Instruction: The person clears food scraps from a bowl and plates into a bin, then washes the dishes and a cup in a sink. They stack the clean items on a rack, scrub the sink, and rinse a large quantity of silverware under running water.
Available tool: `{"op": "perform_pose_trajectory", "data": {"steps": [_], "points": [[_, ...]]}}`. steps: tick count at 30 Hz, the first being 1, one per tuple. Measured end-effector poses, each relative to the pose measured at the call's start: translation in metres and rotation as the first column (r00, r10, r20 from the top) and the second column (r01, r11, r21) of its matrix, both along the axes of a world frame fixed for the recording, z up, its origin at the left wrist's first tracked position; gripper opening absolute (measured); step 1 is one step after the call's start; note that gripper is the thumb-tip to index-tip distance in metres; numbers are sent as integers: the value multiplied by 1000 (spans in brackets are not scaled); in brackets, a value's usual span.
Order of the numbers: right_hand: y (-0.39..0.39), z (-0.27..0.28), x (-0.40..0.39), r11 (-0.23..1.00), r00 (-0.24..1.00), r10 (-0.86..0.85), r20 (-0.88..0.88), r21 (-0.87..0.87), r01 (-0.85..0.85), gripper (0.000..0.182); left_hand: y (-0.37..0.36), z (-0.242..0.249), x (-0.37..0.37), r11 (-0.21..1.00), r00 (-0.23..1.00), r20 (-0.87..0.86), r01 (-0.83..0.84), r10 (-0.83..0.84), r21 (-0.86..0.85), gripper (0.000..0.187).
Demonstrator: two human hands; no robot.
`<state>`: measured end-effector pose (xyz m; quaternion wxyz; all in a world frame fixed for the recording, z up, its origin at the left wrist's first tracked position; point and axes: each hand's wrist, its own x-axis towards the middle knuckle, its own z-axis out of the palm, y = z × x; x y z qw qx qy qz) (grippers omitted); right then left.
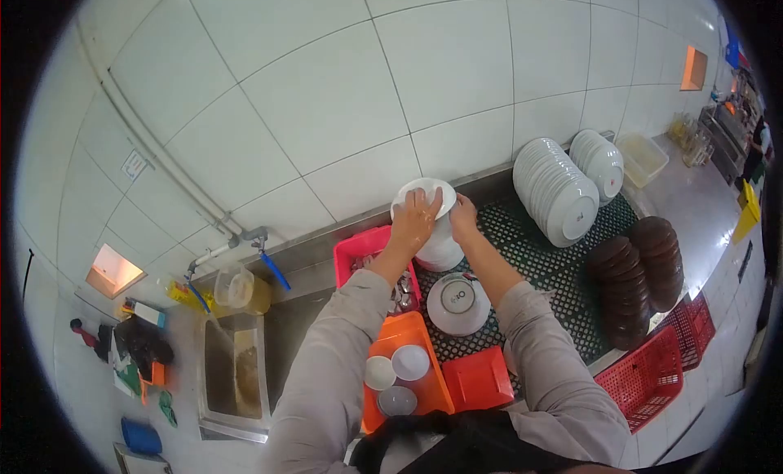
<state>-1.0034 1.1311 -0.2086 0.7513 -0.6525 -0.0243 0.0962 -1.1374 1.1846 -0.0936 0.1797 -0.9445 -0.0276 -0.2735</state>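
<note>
A white bowl (425,185) tops a stack of white bowls (441,252) near the back wall. The fingers of my left hand (414,222) reach over its near rim and grip it, with the fingertips inside. On the right side, my right hand (463,219) is curled at the bowl's rim, its fingertips partly hidden. In front of the stack, a white plate (459,311) lies upside down with a dark mark on its base. A pink basket (349,250) of metal utensils stands left of the stack.
An orange tray (439,369) holds several small bowls. Nearby are a red container (479,382), upright white plates (563,198), brown stacked dishes (628,286) and red baskets (644,378). To the left are a metal sink (214,368) and blue-handled taps (276,272). A green mat (538,286) covers the counter.
</note>
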Motion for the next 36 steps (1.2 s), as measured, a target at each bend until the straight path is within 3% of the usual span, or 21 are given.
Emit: {"op": "perform_pose_trajectory", "data": {"steps": [2, 4, 8, 10, 12, 14, 15, 16, 17, 18, 22, 25, 26, 27, 29, 30, 31, 32, 33, 36], "points": [[-2, -9, 5, 999, 999, -14, -31, 40, 15, 34, -8, -8, 1, 1000, 999, 27, 29, -29, 1, 56], [-16, -3, -4, 924, 986, 140, -94, 369, -96, 30, -10, -18, 3, 1000, 1000, -14, 9, -9, -6, 60], [-34, -1, -6, 930, 957, 171, -234, 358, -79, 28, -17, -31, 0, 995, 993, -114, -30, 19, -90, 67], [-44, 1, -1, 864, 914, 282, -292, 491, -110, 33, -14, -41, -1, 997, 997, -76, 25, -30, -74, 67], [-49, 13, -5, 887, 915, 250, -317, 455, -85, 37, -8, -54, -5, 995, 996, -39, 75, -78, -61, 67], [-51, 24, -14, 907, 914, 221, -340, 415, -65, 42, -4, -67, -11, 972, 994, -46, 86, -99, -219, 89], [-50, 24, -17, 902, 935, 285, -211, 390, -187, 48, -7, -67, -15, 971, 994, -48, 83, -96, -223, 89], [-49, 24, -18, 887, 933, 351, -80, 348, -303, 55, -10, -68, -18, 906, 1000, -14, -20, 15, -424, 97], [-46, 21, -19, 887, 931, 354, -84, 346, -306, 55, -12, -67, -21, 787, 991, -6, -109, 133, -608, 105], [-41, 18, -20, 901, 934, 354, -54, 287, -325, 59, -7, -71, -20, 644, 995, 50, -17, 85, -764, 115], [-34, 7, -20, 905, 932, 363, -12, 242, -349, 68, -3, -83, -21, 617, 995, 86, 36, 52, -786, 117], [-33, 0, -12, 917, 932, 362, 2, 181, -356, 65, -1, -90, -19, 659, 997, 64, 27, 32, -752, 121], [-36, 5, -10, 941, 940, 339, 37, 14, -339, 63, 2, -96, -18, 665, 996, 80, 41, 27, -746, 124], [-39, 14, -10, 934, 937, 338, 85, -152, -323, 62, -3, -85, -19, 581, 998, -30, -58, 58, -812, 125], [-39, -18, 19, 835, 842, 539, 33, 115, -539, 60, 2, -94, -22, 641, 989, 149, 109, 8, -760, 127], [-46, -4, 7, 829, 865, 501, -4, 288, -479, 60, 3, -94, -28, 664, 988, 146, 79, 45, -743, 126], [-57, 13, 1, 754, 815, 577, -54, 420, -505, 65, -7, -72, -46, 600, 982, 162, 71, 99, -797, 124], [-60, 10, 7, 833, 878, 475, -55, 350, -429, 69, -17, -35, -77, 483, 992, 79, 21, 99, -875, 121], [-69, 17, 0, 915, 939, 342, 26, 217, -340, 67, -19, -30, -101, 473, 984, 122, 46, 130, -880, 117], [-88, 74, -24, 968, 969, 245, -40, 73, -242, 63, 0, -42, -183, 598, 931, 319, 155, 178, -786, 108]]}}
